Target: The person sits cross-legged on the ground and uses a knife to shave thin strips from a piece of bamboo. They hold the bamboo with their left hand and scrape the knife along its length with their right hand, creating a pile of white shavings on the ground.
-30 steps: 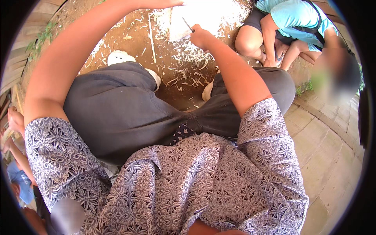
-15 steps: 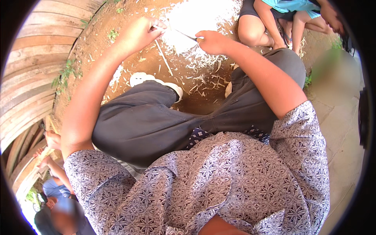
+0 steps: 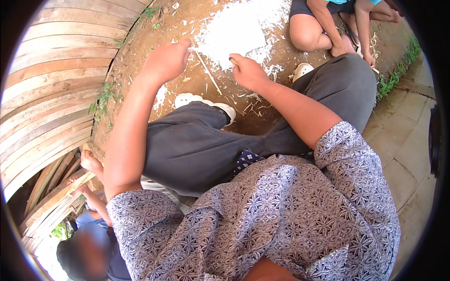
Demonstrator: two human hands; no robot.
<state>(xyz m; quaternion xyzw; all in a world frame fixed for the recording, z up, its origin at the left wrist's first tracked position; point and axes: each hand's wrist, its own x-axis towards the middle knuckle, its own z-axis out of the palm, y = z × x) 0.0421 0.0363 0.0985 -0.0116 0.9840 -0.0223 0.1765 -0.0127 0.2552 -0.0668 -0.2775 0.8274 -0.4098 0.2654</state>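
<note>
My left hand is closed, fingers turned away, above the ground ahead of me. A thin pale stick runs from its fingertips down to the right; the grip itself is partly hidden. To the right, my right hand is closed round a knife. Only the dark end near its handle shows, since the blade is lost against bright glare. The two hands are apart. Beyond and between them spreads a sunlit heap of white shavings on brown soil.
My dark-trousered legs and pale shoes are below my hands. A seated person is at the far right, a hand near the ground. Another person is at lower left beside timber. A plank wall curves along the left; paving lies right.
The view has shifted, moving the surroundings rightward. My left hand has dropped nearer and turned its back up. The knife blade, visible before between my hands, no longer shows clearly.
</note>
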